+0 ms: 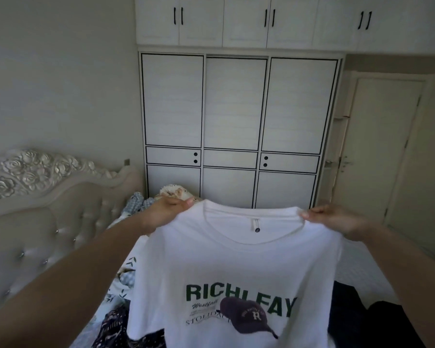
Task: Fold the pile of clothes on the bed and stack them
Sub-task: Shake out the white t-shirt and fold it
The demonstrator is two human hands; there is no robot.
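The tee (pixel 236 267) hangs print toward me above the bed (pixel 126 272). My left hand (pixel 166 209) and right hand (pixel 337 219) each pinch a shoulder. I should keep both shoulders level and lay it flat, print down, before folding.

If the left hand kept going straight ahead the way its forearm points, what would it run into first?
Probably the floral bundle on the bed just beyond the left hand, which pinches the white T-shirt; behind that stands the wardrobe. Depth is unclear from one view.
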